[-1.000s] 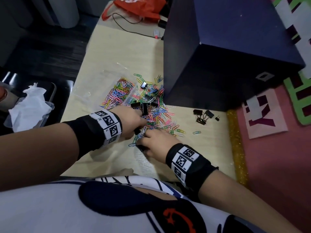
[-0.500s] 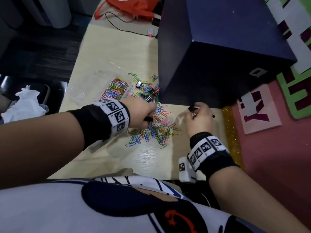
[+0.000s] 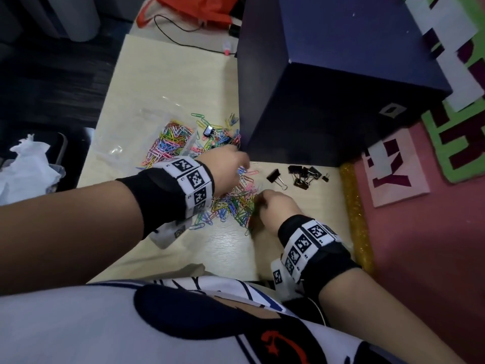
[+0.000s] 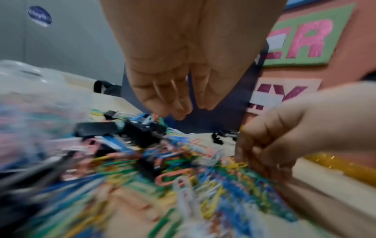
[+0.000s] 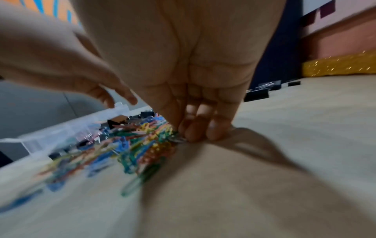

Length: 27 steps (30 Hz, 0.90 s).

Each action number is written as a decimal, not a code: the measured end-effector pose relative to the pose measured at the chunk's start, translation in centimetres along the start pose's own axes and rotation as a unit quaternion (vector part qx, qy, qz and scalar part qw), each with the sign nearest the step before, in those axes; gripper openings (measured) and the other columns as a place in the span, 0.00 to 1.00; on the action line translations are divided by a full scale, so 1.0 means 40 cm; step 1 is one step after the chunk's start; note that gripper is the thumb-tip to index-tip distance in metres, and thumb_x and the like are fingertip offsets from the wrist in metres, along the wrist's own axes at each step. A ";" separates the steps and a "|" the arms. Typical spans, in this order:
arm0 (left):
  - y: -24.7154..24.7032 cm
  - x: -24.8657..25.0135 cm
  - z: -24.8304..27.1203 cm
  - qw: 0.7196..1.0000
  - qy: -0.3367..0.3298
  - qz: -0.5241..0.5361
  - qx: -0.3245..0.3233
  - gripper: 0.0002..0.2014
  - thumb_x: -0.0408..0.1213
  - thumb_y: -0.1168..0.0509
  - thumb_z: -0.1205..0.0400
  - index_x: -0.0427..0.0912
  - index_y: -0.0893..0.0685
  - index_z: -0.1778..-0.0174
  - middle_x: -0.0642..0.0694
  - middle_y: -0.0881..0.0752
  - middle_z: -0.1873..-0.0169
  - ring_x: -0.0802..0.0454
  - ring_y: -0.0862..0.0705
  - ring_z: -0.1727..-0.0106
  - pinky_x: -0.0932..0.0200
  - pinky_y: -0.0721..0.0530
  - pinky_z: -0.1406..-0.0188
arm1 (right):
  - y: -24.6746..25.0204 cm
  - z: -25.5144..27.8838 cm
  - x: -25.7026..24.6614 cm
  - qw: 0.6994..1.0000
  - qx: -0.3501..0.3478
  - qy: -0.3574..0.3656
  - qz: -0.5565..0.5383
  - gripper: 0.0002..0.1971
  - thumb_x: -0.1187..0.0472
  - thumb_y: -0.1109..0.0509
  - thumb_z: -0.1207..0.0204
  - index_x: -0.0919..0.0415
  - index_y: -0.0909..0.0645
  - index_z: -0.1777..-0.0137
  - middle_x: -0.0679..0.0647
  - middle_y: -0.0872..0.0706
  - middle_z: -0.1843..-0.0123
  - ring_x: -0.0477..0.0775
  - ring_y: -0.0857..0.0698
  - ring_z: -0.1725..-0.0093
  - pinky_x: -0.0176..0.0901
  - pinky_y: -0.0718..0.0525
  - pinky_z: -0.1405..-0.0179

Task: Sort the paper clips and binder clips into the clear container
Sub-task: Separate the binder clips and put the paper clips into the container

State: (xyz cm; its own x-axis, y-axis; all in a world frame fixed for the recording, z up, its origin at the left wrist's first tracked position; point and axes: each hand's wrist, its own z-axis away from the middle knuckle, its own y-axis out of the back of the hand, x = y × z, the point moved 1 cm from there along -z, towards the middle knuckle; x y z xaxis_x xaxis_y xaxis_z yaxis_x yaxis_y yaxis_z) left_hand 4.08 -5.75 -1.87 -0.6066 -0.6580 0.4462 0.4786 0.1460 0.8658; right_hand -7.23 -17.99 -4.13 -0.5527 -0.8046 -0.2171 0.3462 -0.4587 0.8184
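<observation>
A heap of coloured paper clips (image 3: 231, 203) lies on the pale table (image 3: 168, 74). To its left, the clear container (image 3: 147, 119) holds more paper clips (image 3: 170, 143). A group of black binder clips (image 3: 301, 176) sits to the right, and others lie in the heap (image 4: 142, 133). My left hand (image 3: 242, 160) hovers over the heap's far side; its fingers (image 4: 179, 99) hang relaxed and hold nothing. My right hand (image 3: 258, 203) is at the heap's right edge, with fingertips (image 5: 193, 133) curled down and pinching paper clips (image 5: 162, 135) against the table.
A large dark blue box (image 3: 328, 88) stands just behind the heap and the binder clips. A gold glitter strip (image 3: 354, 206) marks the table's right edge, with pink boards beyond. A red bag (image 3: 194, 9) and a black cable lie at the far end.
My right hand came back from the binder clip group to the heap's right edge. My left hand shifted farther over the heap, toward the blue box.
</observation>
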 end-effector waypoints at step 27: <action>-0.002 -0.115 0.126 0.970 -0.028 -0.233 -0.058 0.14 0.40 0.39 0.17 0.46 0.24 0.35 0.43 0.23 0.47 0.41 0.20 0.46 0.45 0.16 0.54 | 0.028 -0.126 -0.169 0.986 0.050 0.144 0.061 0.20 0.63 0.33 0.24 0.54 0.25 0.33 0.57 0.23 0.34 0.60 0.20 0.37 0.49 0.21 0.39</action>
State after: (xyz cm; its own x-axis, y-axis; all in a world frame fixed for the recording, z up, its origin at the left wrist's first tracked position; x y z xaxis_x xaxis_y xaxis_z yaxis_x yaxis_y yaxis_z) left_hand 3.64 0.99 -2.84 -0.8056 -0.5919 0.0274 0.2113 -0.2438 0.9465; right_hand 0.71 -14.99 -4.42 -0.2675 -0.9320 -0.2444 0.3118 -0.3237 0.8933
